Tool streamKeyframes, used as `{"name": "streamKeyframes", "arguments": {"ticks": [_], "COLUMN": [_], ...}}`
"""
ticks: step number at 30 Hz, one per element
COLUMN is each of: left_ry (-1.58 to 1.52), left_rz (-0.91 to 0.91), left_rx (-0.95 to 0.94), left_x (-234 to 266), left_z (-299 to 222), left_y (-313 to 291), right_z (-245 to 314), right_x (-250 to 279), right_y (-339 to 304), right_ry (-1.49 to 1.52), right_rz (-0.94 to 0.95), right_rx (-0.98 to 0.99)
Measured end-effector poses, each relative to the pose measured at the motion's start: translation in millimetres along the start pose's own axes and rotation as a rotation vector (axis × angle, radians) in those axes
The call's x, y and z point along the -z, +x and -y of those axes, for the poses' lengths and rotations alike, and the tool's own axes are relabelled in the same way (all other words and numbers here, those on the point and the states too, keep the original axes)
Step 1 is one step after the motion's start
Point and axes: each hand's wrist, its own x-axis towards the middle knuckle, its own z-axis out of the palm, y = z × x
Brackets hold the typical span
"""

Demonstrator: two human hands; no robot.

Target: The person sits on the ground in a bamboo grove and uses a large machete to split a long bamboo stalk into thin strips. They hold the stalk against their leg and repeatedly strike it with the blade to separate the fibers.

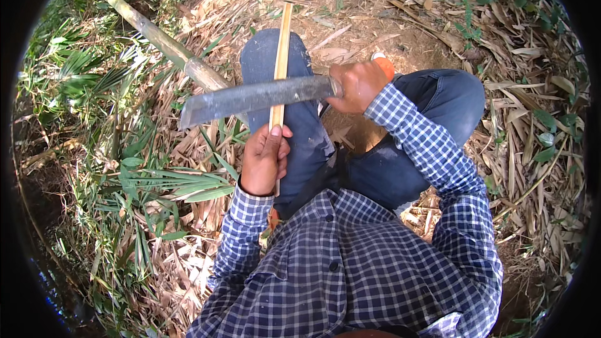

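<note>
My left hand (266, 158) is closed round the near part of a long, pale bamboo strip (284, 40), thumb on top. The strip points away from me over my left knee, and its near end shows below the hand. In my right hand (358, 86) is the handle of a machete (250, 98), mostly hidden by the fingers. The broad grey blade reaches left across the strip, a little beyond the left hand, its tip out past my knee. Whether the blade touches the strip I cannot tell.
A thick bamboo pole (153, 34) slants from the far left toward my left knee (269, 50). Dry leaves (526, 94) cover much of the ground, with bare soil (400, 40) ahead. Green leaves (188, 183) grow at my left. An orange shoe (384, 66) shows behind my right hand.
</note>
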Motion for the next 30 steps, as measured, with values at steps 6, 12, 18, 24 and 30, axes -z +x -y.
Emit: {"name": "streamKeyframes", "arguments": {"ticks": [6, 12, 18, 24, 30], "left_ry": [0.018, 0.040, 0.036, 0.028, -0.008], "left_rz": [-0.048, -0.060, -0.087, -0.075, -0.081], "left_rx": [-0.015, 0.000, -0.007, -0.016, 0.002], "left_x": [2.1, 10.5, 13.2, 21.1, 13.4], "left_z": [2.8, 6.7, 12.6, 18.9, 9.7], "left_y": [-11.2, -30.6, -36.2, -47.3, -27.0], "right_z": [1.8, -10.6, -8.9, -37.3, 10.7], "right_x": [8.4, 6.5, 0.6, 5.7, -9.0], "right_y": [14.0, 24.0, 14.8, 33.1, 0.3], "right_ry": [0.063, 0.046, 0.034, 0.099, 0.096], "right_rz": [-0.068, -0.097, -0.033, -0.134, 0.014], "right_rx": [-0.092, -0.200, -0.005, -0.248, 0.092]}}
